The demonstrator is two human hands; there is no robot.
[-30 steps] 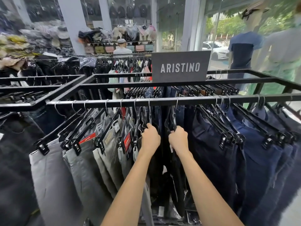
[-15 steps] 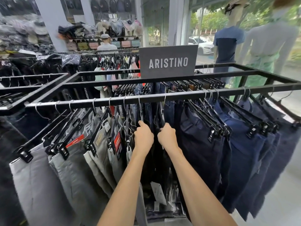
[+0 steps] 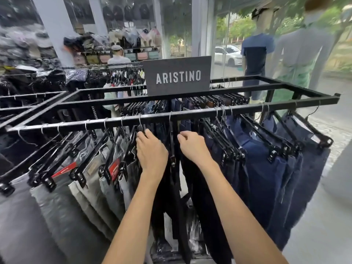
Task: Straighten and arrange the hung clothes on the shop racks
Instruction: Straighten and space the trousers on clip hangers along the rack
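A: What changed?

B: The hands were knuckle to knuckle half a second back and are now apart. The left hand (image 3: 151,151) has its fingers curled round the grey-side hanger (image 3: 140,128), just under the front rail (image 3: 190,114). The right hand (image 3: 193,147) has its fingers curled round the top of the dark trousers (image 3: 202,197). A gap has opened between them, and the lone hanger (image 3: 172,147) hangs in it.

A: What does that mean for the job?

B: My read is that spacing is under way mid-rail. The grey trousers (image 3: 91,187) to the left are fanned fairly evenly. The navy trousers (image 3: 266,178) to the right are bunched in clumps and probably still to do.

A: Counts?

B: Two hands, one sign (image 3: 178,76), two mannequins (image 3: 255,54) at the glass. For hooks on the front rail, about seven left of the left hand, one between the hands, roughly five to the right. Both ends are blurred, so that count isn't firm.
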